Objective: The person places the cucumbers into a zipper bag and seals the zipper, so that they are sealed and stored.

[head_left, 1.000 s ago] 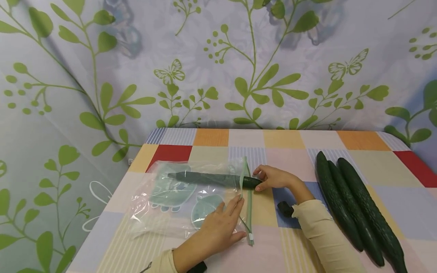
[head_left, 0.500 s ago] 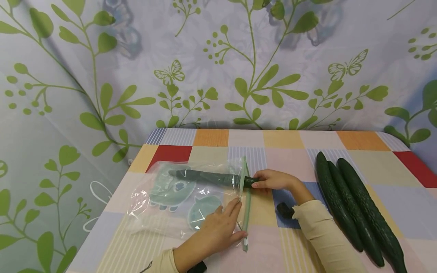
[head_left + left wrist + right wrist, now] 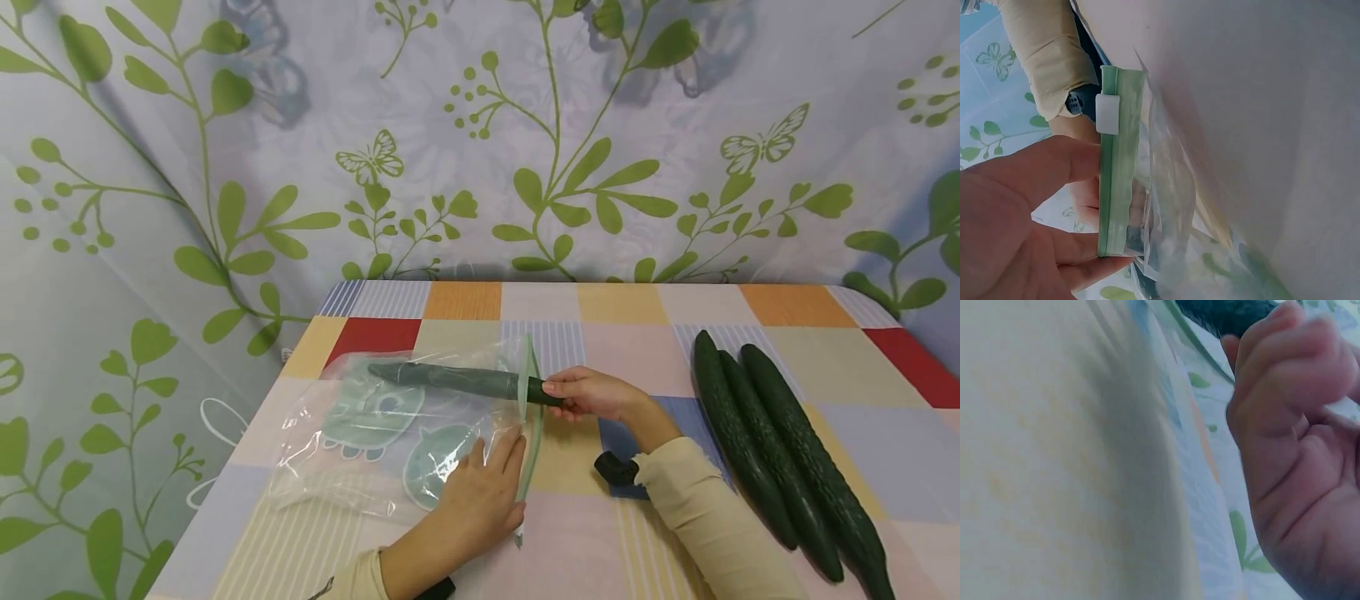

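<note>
A cucumber [image 3: 465,380] lies mostly inside a clear plastic zip bag [image 3: 352,492] printed with pale green cartoon shapes. Its right end sticks out of the green-edged mouth. My right hand [image 3: 596,393] pinches that end between thumb and fingers. In the right wrist view, curled fingers [image 3: 1291,381] sit under the dark green cucumber [image 3: 1229,315]. Across the bag near its mouth lies my left hand [image 3: 480,496], fingers spread over the plastic. The left wrist view has its thumb and fingers gripping the green zip strip [image 3: 1113,187], beside the white slider [image 3: 1107,114]; the fingertips are partly hidden.
Several patches of colour cover the tablecloth [image 3: 622,342]. Three more cucumbers [image 3: 780,458] lie side by side on the right, beyond my right forearm. A black wrist device [image 3: 617,468] is at the right cuff. A leaf-patterned cloth [image 3: 450,208] hangs behind the table.
My right hand has pushed the cucumber's end slightly left and lifted it a little. The bag mouth has shifted left and bent, and my left hand has slid slightly left with it.
</note>
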A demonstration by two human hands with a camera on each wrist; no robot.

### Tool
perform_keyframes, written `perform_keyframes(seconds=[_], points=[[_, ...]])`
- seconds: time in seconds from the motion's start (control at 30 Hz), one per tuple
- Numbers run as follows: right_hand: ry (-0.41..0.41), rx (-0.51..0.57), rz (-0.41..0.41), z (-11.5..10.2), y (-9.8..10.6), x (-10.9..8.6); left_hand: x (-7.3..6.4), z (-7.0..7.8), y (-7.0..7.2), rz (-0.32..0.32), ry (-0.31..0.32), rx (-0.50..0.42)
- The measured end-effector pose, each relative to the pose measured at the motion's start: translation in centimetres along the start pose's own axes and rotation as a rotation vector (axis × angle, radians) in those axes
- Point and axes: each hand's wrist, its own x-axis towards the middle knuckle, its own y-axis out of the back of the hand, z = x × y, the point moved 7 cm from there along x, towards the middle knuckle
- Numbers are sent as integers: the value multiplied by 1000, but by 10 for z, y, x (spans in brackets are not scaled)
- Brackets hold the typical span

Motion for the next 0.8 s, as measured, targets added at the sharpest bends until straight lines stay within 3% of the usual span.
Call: perform_keyframes(seconds=[0.17,0.3,0.53,0.8], points=[[75,28,-25,-4,-5,6,0,0,2,40,-25,17],[78,48,-2,-6,-7,10,-1,2,4,74,-48,46],[109,87,99,-15,-7,10,-4,7,3,55,-85,89],[68,207,334,-9,4,17,-7,9,8,149,-125,77]])
